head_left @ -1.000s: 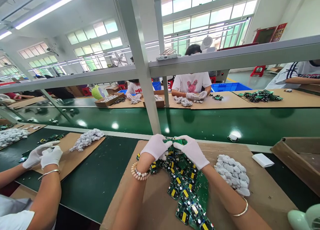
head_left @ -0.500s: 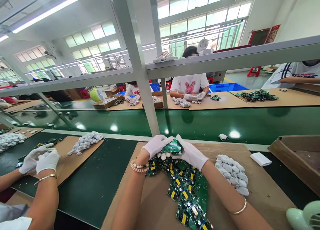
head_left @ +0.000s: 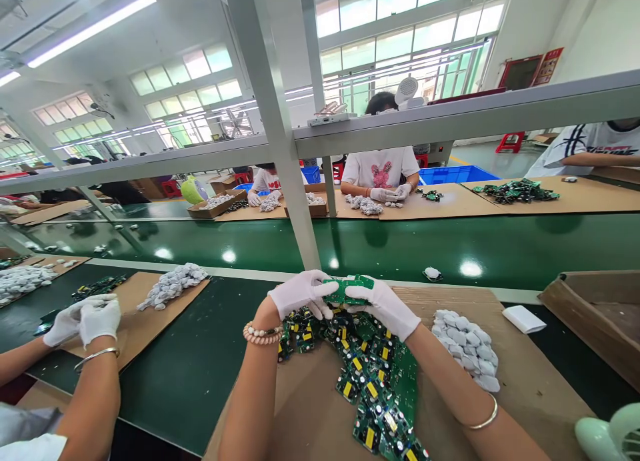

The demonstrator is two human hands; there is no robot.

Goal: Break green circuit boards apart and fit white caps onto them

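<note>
White gloves; beaded bracelet; silvery bangle

A cardboard sheet (lower center of the frame) supports a heap of green circuit boards and, at right, 1 pile of white pieces. The dark green bench (lower left) bears a 2nd sheet; the green strip (mid-frame) carries 1 white-topped item.

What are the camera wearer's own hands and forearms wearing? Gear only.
Left hand: plain white fabric glove, bracelet of pale, round beads at the wrist. Right hand: matching white fabric glove, thin, smooth, silver-coloured metal bangle farther up the forearm. No sleeves visible on either forearm; no markings discernible on the gloves.
</note>
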